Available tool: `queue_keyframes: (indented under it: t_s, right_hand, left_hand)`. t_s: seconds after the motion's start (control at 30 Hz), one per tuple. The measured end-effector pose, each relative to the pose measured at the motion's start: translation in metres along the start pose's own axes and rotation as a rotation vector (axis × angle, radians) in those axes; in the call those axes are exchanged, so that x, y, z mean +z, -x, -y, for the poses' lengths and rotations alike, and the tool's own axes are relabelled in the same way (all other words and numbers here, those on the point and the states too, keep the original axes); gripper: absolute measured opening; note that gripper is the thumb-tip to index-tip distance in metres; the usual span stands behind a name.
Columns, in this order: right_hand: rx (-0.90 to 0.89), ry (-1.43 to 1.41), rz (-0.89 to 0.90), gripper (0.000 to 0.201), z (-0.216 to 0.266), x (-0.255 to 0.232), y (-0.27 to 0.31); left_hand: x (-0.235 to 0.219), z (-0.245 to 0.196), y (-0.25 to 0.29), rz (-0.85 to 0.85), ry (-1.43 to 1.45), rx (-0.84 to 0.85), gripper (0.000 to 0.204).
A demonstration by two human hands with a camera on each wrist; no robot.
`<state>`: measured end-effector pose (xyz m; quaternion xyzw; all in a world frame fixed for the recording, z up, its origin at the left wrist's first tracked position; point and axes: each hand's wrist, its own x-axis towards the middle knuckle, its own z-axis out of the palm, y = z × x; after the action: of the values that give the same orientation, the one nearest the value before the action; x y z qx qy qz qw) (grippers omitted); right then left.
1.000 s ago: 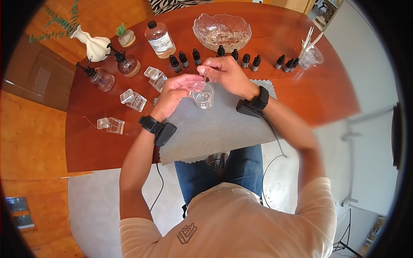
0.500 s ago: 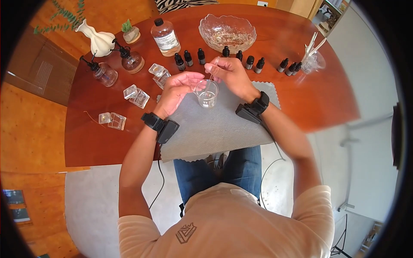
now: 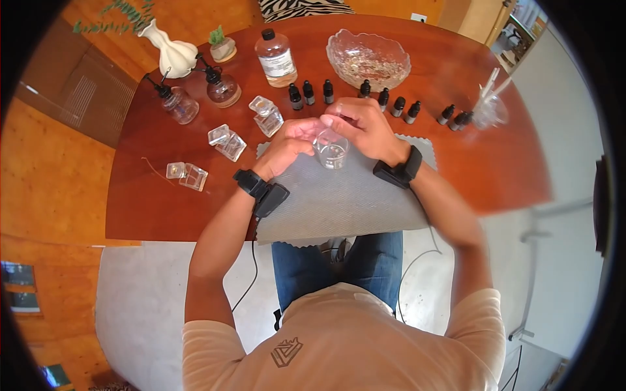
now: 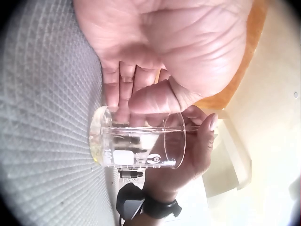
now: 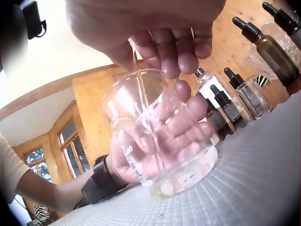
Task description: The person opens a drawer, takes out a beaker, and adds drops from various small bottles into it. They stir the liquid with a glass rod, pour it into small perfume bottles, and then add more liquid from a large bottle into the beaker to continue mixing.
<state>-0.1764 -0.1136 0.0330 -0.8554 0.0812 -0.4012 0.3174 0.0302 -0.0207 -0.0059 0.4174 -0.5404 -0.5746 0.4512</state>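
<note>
A clear glass beaker with white markings stands on the grey mat, a little pale yellowish liquid at its bottom in the right wrist view. My left hand holds the beaker from the left, thumb on its near side and fingers behind the glass. Over the rim, my right hand pinches the top of a thin glass stirring rod between thumb and fingers. The rod slants down inside the beaker, its lower end near the bottom.
Small dark dropper bottles line the mat's far side. Behind them stand a large labelled bottle and a glass bowl. Square glass bottles lie to the left, near two pump bottles and a white vase. Reed sticks stand right.
My left fingers have drawn in closer round the beaker. My right hand still pinches the rod, now lower over the rim. The head view has shifted, so the table appears further right.
</note>
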Motion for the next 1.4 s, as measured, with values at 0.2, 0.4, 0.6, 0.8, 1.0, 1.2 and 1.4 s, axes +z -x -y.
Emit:
queue_keyframes:
  t_s: [0.2,0.4,0.6,0.8,1.0,1.2,1.4]
  right_hand:
    - [-0.055,0.022,-0.011,0.026,0.01,-0.001,0.009]
    - [-0.039,0.033,-0.006,0.028,0.009,-0.003,0.011]
    - [-0.037,0.055,-0.007,0.028,0.007,-0.003,0.011]
    - [-0.026,0.011,-0.036,0.027,0.011,-0.001,0.01]
    - [-0.011,0.012,-0.042,0.027,0.006,0.0,0.011]
    - [0.077,-0.056,-0.046,0.028,0.005,0.001,0.011]
    - [0.181,-0.07,0.025,0.024,0.003,-0.005,0.013]
  left_hand:
    - [-0.001,0.007,-0.005,-0.023,-0.026,0.053,0.044]
    - [-0.003,-0.022,-0.014,-0.062,-0.289,0.129,0.035]
    - [0.01,-0.023,-0.023,-0.163,-0.634,0.199,0.027]
    - [0.016,-0.02,-0.021,-0.202,-0.808,0.308,0.024]
    - [0.013,-0.011,-0.023,-0.238,-0.63,0.199,0.02]
    - [0.007,-0.003,-0.026,-0.24,-0.523,0.16,0.021]
    - [-0.003,0.003,-0.025,-0.154,-0.267,0.15,0.027]
